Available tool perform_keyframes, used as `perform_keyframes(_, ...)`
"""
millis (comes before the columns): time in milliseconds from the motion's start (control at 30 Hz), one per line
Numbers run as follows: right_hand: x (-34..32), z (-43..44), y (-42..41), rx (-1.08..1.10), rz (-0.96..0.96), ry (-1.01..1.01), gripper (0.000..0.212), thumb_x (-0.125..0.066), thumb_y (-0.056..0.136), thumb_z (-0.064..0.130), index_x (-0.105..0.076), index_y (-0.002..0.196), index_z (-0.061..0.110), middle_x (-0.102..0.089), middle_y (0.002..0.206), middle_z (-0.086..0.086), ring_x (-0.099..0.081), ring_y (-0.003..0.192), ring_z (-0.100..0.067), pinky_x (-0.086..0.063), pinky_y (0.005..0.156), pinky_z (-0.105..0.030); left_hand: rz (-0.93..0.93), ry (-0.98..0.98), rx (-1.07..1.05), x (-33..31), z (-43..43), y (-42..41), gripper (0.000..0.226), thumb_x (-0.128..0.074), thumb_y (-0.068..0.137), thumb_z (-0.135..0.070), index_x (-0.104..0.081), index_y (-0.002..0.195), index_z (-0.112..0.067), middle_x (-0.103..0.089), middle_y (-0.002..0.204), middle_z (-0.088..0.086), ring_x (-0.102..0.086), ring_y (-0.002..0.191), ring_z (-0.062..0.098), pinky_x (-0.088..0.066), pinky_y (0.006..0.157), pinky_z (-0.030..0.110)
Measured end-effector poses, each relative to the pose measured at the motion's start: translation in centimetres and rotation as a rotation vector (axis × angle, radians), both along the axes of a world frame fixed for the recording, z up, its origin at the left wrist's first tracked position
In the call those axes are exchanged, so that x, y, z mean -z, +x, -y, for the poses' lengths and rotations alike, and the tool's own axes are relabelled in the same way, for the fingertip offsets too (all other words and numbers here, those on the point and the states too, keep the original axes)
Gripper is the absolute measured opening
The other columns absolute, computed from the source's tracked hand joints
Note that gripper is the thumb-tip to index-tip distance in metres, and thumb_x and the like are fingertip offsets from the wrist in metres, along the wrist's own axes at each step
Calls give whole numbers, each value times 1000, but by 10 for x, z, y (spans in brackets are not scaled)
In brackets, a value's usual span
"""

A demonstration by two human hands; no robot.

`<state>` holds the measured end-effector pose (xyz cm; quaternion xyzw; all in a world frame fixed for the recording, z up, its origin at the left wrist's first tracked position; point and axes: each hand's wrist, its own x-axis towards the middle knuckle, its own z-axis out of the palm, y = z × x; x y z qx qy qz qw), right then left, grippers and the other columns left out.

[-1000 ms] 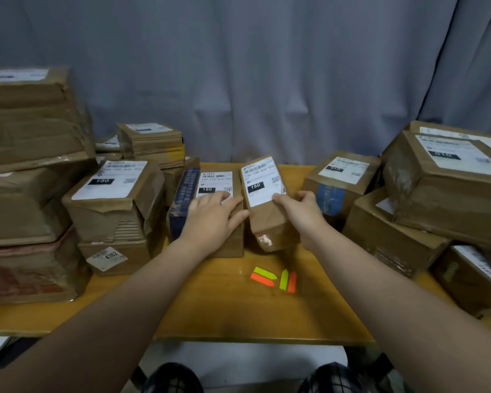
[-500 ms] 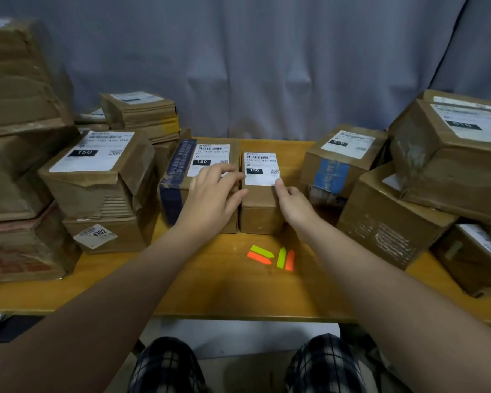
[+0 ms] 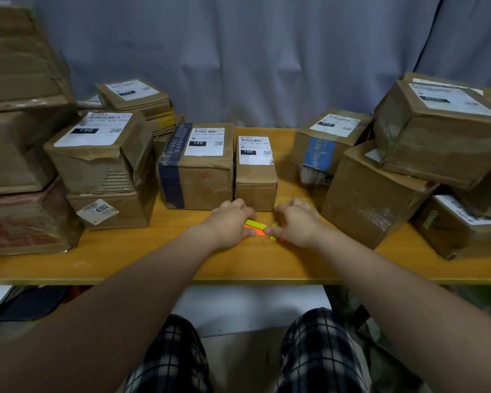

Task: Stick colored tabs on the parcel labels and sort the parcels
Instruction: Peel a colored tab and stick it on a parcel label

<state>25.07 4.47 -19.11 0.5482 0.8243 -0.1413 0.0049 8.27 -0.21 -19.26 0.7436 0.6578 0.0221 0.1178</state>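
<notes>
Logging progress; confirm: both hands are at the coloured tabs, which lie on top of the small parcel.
Wrong: the head view shows the coloured tabs on the table in front of the small parcel; left hand and right hand are at them.

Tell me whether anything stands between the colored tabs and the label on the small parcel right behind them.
Nothing visible does. The colored tabs lie on the table just in front of the small parcel, with the left hand and right hand both at them. The label on top faces up, uncovered.
</notes>
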Motion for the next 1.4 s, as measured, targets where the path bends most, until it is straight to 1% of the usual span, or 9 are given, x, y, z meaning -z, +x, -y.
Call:
perform_keyframes(167,3,8,10,38,-95,8,53,-63,86,47,-50,134,28,-42,129,-8,-36,129,-29,-31,109,-38,117,-61,-125,-5,4,6,36,-62,90,-39,-50,118,-19,-43,117,5,-39,115,23,-37,96,33)
perform_keyframes(300,3,14,23,70,-118,-3,43,-62,90,39,-53,131,29,-44,129,-7,-39,128,-27,-31,106,-38,404,91,-185,-2,17,6,24,-69,86,-25,-49,97,-18,-53,93,-2,-50,88,17,-39,67,27)
perform_keyframes(400,4,18,27,64,-171,44,32,-59,93,35,-60,124,27,-51,126,-5,-46,122,-25,-35,105,-41,709,175,-240,1,26,1,17,-71,84,-16,-56,87,-22,-65,87,4,-62,76,19,-53,74,35)
perform_keyframes(600,-25,35,5,2,-996,29,14,-62,92,19,-68,101,11,-63,83,8,-56,75,2,-43,68,-9,934,188,-203,-29,33,1,7,-72,82,-12,-65,82,-13,-69,68,3,-62,59,6,-51,61,19)
perform_keyframes(700,-35,32,-11,14,-1146,-10,5,-66,89,13,-70,88,11,-66,77,-2,-59,71,-7,-47,68,-22,1001,204,-182,-44,32,5,9,-72,82,-9,-65,80,-13,-68,66,0,-63,57,3,-51,60,18)
perform_keyframes(867,-48,18,-22,4,-1153,1,11,-60,92,8,-65,84,11,-65,79,-16,-57,73,-19,-46,71,-32,1093,207,-178,-59,29,1,14,-59,93,-12,-66,103,-5,-69,82,8,-64,65,3,-52,62,14)
perform_keyframes(1067,-66,1,-25,-49,-1062,154,5,-61,92,13,-64,88,14,-63,77,-5,-59,73,-21,-52,76,-39,1132,250,-223,-78,20,-2,16,-58,93,-11,-67,104,-3,-67,78,3,-63,62,1,-52,63,12)
perform_keyframes(1233,-67,-4,-33,-100,-1004,549,12,-68,86,13,-68,97,7,-62,87,-4,-51,69,-3,-40,66,-7,1182,297,-240,-84,11,2,18,-57,93,-4,-64,108,2,-65,75,7,-63,57,2,-53,61,13)
perform_keyframes(1400,-57,-7,-44,-143,-929,597,29,-64,88,19,-70,113,7,-60,126,-13,-57,112,-28,-46,95,-32,1341,304,-263,-84,5,8,24,-44,100,-5,-60,117,-7,-58,72,-1,-55,66,3,-55,68,15)
